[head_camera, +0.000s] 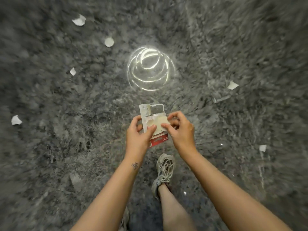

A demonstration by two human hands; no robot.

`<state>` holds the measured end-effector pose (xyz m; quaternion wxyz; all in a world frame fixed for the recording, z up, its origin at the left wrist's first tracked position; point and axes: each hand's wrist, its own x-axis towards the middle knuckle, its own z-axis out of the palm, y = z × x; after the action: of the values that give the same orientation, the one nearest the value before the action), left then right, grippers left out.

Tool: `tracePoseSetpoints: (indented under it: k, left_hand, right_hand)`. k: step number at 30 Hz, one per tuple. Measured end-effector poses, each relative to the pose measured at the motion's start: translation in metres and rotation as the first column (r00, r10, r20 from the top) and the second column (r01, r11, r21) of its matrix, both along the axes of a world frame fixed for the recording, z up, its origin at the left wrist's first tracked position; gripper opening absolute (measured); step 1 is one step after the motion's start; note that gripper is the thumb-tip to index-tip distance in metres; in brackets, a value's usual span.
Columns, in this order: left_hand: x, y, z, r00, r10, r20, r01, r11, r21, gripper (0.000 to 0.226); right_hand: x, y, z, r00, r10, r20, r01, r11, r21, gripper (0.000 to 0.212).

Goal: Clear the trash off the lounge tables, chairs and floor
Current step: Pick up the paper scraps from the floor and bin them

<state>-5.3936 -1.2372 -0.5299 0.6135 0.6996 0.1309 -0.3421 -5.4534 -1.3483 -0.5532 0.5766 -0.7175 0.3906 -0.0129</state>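
floor (50, 100): 6 paper scraps (109, 42) lying well apart, not yet picked up. pack (152, 110) held mid-air above shoe (165, 167); L hand (138, 132) grips its edge, prob as tray. R hand (180, 130) pinches bit (160, 121) flat onto pack, prob to carry together.

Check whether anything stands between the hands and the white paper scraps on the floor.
Nothing visible does: the paper scraps lie on open floor. But both hands are full: the left hand grips a torn packaging card, and the right hand pinches a pale piece against it.
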Motion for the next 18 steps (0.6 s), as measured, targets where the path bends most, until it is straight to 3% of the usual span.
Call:
tracePoseSetpoints:
  k: [9, 18]
  left_hand:
    - [-0.043, -0.132, 0.036, 0.926, -0.366, 0.095, 0.370, 0.929, -0.025, 0.033]
    - [-0.098, -0.209, 0.026, 0.812, -0.584, 0.009, 0.584, 0.812, -0.002, 0.032]
  right_hand:
    - [-0.070, -0.094, 0.043, 0.916, -0.400, 0.010, 0.399, 0.910, -0.114, 0.024]
    - [-0.142, -0.136, 0.031, 0.806, -0.592, 0.017, 0.591, 0.801, -0.095, 0.025]
